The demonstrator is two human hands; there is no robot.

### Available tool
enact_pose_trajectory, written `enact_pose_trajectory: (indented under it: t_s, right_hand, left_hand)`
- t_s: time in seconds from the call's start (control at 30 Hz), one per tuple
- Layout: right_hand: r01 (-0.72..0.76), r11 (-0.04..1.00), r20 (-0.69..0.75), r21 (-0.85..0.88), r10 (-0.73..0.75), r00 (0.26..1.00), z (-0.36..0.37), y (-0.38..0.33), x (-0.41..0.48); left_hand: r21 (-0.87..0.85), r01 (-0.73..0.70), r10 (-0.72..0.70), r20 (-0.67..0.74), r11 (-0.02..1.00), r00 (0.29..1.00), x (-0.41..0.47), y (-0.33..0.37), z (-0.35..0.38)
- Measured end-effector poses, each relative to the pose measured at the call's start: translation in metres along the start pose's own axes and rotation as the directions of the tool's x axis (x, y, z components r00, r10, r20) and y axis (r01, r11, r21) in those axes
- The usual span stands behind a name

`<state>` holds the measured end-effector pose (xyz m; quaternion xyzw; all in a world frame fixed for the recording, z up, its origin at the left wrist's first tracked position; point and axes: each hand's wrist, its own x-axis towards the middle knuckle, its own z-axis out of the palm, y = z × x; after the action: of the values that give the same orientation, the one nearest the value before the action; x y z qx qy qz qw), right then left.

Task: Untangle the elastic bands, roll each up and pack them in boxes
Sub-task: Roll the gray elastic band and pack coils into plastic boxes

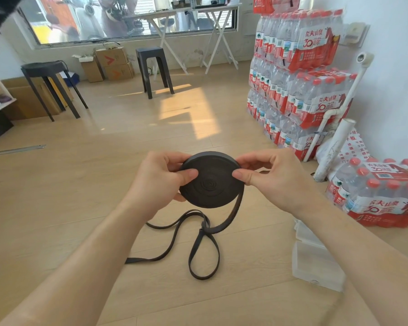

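- Stools of dark, matte material stand at the back left: a round stool (43, 67) and, further right, a square stool (151, 52). Brown cardboard boxes (113, 64) sit against the wall between them.
- Floor (80, 184) is made of pale, smooth wooden planks, with a patch of sunlight in the middle.
- Left hand (158, 180) holds the left edge of the roll. The thumb presses flat on the front face; the other fingers are curled behind the roll and mostly hidden.
- Roll of elastic band (212, 184) is held in the air between both hands, above the floor. It is a flat, round, matte black disc, wound tightly in a spiral. Its back face is not visible.
- Loose tail (231, 216) hangs from the lower right of the roll to the floor and lies there in loops. At one place the strands cross or are knotted; I cannot tell which.
- Right hand (276, 180) pinches the upper right edge of the roll, thumb in front and fingers bent behind.
- Clear plastic box (316, 262) lies on the floor at the right, partly covered by the right forearm. It is blurry, so its lid is hard to make out.
- Packs of water bottles (299, 67), shrink-wrapped and with red caps and labels, are stacked against the right wall. White pipes (335, 147) lean just beside them.
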<state>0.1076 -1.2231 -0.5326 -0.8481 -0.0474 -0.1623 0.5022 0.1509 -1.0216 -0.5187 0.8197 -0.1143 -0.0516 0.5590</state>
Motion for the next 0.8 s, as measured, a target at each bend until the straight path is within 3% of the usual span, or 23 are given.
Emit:
enact_pose_trajectory:
  t_s: [0.2, 0.4, 0.5, 0.6, 0.67, 0.73, 0.8]
  right_hand:
    - [-0.089, 0.98, 0.032, 0.175, 0.085, 0.996, 0.0, 0.001, 0.0]
    - [-0.134, 0.958, 0.069, 0.253, 0.12, 0.99, 0.002, 0.003, -0.001]
    - [-0.134, 0.963, 0.069, 0.233, 0.122, 0.99, 0.002, 0.002, 0.0]
    - [-0.099, 0.994, 0.089, 0.044, 0.095, 0.991, 0.0, 0.001, 0.0]
    - [-0.051, 0.991, 0.09, -0.125, 0.063, 0.994, 0.001, 0.002, 0.0]
    - [0.015, 0.967, 0.114, -0.254, 0.015, 0.993, 0.003, 0.002, 0.0]
    - [0.103, 0.922, 0.171, -0.373, -0.041, 0.984, 0.006, 0.003, -0.001]
  left_hand:
    - [-0.087, 0.052, -0.054, -0.011, 0.995, 0.999, 0.0, 0.002, -0.001]
    - [-0.27, 0.1, -0.117, -0.05, 0.958, 0.992, 0.003, 0.002, -0.003]
    - [-0.263, 0.132, -0.135, 0.007, 0.956, 0.991, 0.003, -0.001, -0.002]
    - [-0.04, 0.112, -0.108, 0.077, 0.993, 0.991, 0.004, -0.005, -0.001]
    - [0.241, -0.04, 0.031, 0.039, 0.97, 0.999, 0.005, -0.008, -0.002]
    - [0.484, -0.218, 0.215, 0.063, 0.847, 0.975, 0.001, -0.006, 0.001]
    - [0.655, -0.343, 0.289, 0.194, 0.673, 0.938, -0.004, -0.002, 0.01]
